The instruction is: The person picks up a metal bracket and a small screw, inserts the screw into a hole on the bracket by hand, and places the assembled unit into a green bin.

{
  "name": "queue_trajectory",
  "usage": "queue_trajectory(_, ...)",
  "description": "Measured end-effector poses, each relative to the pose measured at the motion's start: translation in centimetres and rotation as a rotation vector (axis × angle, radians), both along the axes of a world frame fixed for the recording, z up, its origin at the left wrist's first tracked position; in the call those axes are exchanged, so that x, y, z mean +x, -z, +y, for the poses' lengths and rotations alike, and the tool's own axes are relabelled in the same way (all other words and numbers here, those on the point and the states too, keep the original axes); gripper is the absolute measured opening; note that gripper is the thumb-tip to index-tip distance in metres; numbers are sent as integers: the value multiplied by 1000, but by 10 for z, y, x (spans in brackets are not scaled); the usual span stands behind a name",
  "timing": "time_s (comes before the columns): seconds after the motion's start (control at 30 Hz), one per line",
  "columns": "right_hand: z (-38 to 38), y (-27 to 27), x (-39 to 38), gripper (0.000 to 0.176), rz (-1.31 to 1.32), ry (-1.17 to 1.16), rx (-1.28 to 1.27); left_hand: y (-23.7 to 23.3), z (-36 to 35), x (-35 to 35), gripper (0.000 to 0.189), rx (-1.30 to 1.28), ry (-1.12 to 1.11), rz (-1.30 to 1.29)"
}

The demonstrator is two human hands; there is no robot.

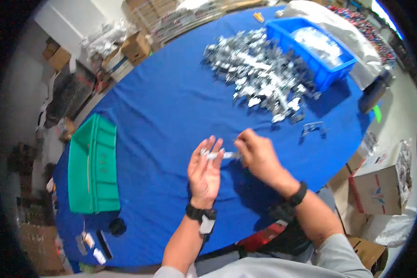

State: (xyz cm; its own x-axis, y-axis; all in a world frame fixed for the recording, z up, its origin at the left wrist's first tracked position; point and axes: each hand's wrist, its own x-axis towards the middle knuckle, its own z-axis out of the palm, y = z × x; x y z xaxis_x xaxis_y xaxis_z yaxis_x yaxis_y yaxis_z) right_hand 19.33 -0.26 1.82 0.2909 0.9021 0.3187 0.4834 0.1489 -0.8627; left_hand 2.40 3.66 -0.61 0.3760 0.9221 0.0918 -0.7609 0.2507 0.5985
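A slim white-and-grey part (225, 155) spans the gap between my hands, its exact kind too blurred to tell. My left hand (205, 178) has its palm turned up and its thumb and fingers around one end of the part. From the right, my right hand (260, 155) pinches the other end, and its fingertips hide that end. Farther back on the blue-covered table (162, 106) lies a large pile of small silver, white and dark parts (259, 69). A separate bracket-like grey piece (314, 127) lies right of my hands.
A green bin (107, 167) stands at the left. At the back right, a blue crate (326, 72) holds clear plastic bags. A black roll-like object (117, 226) and several small items are at the near left. Cardboard boxes (377, 180) stand beyond the table's right edge.
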Motion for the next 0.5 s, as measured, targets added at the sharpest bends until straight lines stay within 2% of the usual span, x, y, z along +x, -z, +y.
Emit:
queue_trajectory(0.03,-1,-1,-1,14,65,-10,-65,-3,0,0,41,-42,-1,-11)
queue_trajectory(0.1,-1,-13,-4,14,400,-27,-236,-7,-2,2,42,5,-12,4)
queue_trajectory(0.17,2,-9,-4,14,394,-20,-226,-5,-2,-1,42,11,-40,53)
queue_trajectory(0.27,3,-5,-3,15,597,-15,-214,-4,-2,3,43,14,-76,124)
queue_trajectory(0.37,-3,-11,-2,17,412,-110,-281,-8,-3,1,42,119,-190,356)
queue_trajectory(0.43,-6,-11,-1,20,326,-285,-359,-4,1,-5,39,168,-251,449)
queue_trajectory(0.5,-8,-10,-2,17,88,-202,-251,-3,3,-4,38,141,-286,442)
